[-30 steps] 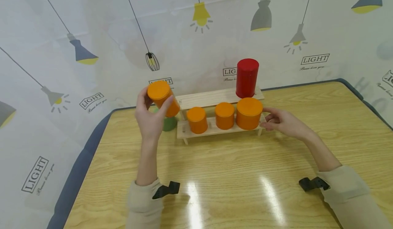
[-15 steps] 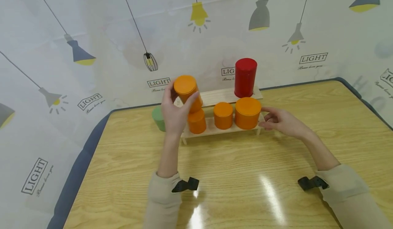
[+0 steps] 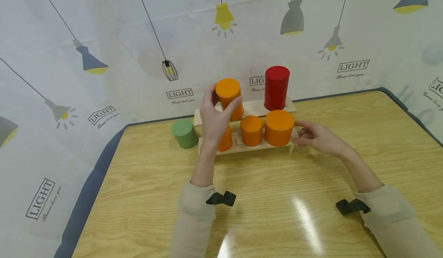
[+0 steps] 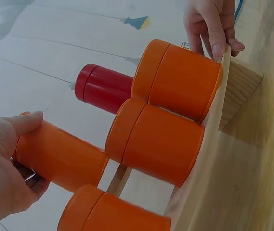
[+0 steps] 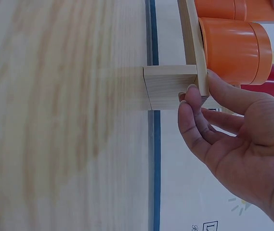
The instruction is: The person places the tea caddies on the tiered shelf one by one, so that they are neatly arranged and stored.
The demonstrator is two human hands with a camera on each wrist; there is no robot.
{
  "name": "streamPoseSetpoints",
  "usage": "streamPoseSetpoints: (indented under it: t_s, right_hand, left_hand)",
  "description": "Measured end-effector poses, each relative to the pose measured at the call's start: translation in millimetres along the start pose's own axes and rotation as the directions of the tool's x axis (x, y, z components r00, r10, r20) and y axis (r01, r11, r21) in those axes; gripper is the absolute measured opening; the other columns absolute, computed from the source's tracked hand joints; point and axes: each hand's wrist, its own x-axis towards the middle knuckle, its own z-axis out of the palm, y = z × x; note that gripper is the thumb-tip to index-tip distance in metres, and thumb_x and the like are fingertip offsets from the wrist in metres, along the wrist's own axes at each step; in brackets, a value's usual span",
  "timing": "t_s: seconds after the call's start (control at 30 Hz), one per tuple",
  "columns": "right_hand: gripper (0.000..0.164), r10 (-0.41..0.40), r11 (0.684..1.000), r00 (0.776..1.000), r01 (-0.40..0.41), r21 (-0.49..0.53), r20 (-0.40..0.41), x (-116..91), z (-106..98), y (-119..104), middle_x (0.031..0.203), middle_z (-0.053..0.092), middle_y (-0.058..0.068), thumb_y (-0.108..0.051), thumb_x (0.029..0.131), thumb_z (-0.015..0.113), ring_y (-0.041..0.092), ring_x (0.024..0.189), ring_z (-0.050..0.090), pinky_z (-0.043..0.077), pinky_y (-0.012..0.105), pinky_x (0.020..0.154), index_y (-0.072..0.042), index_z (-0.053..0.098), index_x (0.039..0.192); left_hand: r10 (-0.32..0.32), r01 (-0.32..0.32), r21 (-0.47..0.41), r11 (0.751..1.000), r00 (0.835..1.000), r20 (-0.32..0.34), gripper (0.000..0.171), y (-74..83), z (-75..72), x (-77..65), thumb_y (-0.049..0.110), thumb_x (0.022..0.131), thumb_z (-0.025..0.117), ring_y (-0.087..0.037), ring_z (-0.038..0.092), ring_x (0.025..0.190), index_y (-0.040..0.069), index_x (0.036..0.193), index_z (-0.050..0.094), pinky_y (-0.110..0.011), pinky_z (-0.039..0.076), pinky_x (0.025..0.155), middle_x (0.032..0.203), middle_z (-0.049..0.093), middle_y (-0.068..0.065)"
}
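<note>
My left hand (image 3: 214,121) grips a tall orange canister (image 3: 229,92) from its left side, thumb in front. The canister leans slightly at the upper step of a two-tier wooden rack (image 3: 255,108); whether its base touches the board I cannot tell. On the lower step stand a wide orange canister (image 4: 180,79), a smaller one (image 4: 156,142) and another small one (image 4: 112,214), which my left hand partly covers in the head view. At the rack's right end, my right hand (image 5: 242,130) pinches the lower board's edge, thumb above and fingers below, beside the wide canister.
A tall red canister (image 3: 277,89) stands at the right end of the upper step. Left of the rack, a green canister (image 3: 185,133) sits on the wooden table (image 3: 155,196). Behind the table's blue edge rises a lamp-printed backdrop (image 3: 138,39).
My left hand has carried the tall orange canister rightward, from above the green canister to the upper step, bringing the green one into full view. My right hand keeps its place at the rack.
</note>
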Motion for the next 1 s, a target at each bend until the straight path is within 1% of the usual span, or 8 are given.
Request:
streamPoseSetpoints:
  t_s: [0.3,0.53,0.8,1.0]
  right_hand:
    - [0.063,-0.012,1.000,1.000,0.012,-0.014,-0.003,-2,1,-1,0.111,0.063,0.019,-0.015,0.100,0.065,0.032,0.095,0.067,0.059,0.039,0.083,0.006,0.035,0.152]
    - [0.064,-0.009,1.000,1.000,0.009,0.007,0.003,-1,1,-2,0.112,0.063,0.018,-0.015,0.100,0.065,0.032,0.096,0.065,0.059,0.038,0.083,0.006,0.034,0.152]
    - [0.062,-0.004,1.000,1.000,0.004,-0.004,0.002,-1,0,-3,0.110,0.063,0.019,-0.015,0.100,0.065,0.033,0.095,0.066,0.059,0.039,0.084,0.004,0.036,0.152]
    - [0.062,-0.006,1.000,1.000,0.006,-0.002,0.003,-2,0,-2,0.111,0.063,0.019,-0.014,0.100,0.065,0.033,0.095,0.066,0.059,0.039,0.084,0.005,0.035,0.152]
  left_hand:
    - [-0.029,0.031,-0.031,0.999,0.998,0.060,0.061,-6.1,20.7,9.5,0.018,0.085,0.084,-0.017,0.058,0.114,0.002,0.136,0.053,-0.028,0.045,0.103,0.127,0.062,-0.006]
    - [-0.060,0.065,-0.042,0.997,0.992,0.110,0.061,-8.5,31.6,16.1,0.019,0.087,0.081,-0.018,0.058,0.114,0.002,0.138,0.052,-0.030,0.046,0.103,0.127,0.062,-0.007]
    - [-0.087,0.090,-0.022,0.996,0.988,0.127,0.060,-10.4,38.6,20.8,0.020,0.089,0.080,-0.017,0.059,0.114,0.002,0.138,0.052,-0.024,0.047,0.100,0.127,0.062,-0.006]
    - [-0.093,0.097,-0.014,0.995,0.983,0.155,0.061,-11.8,39.2,22.7,0.022,0.090,0.079,-0.017,0.058,0.117,0.003,0.140,0.050,-0.025,0.046,0.102,0.130,0.061,-0.006]
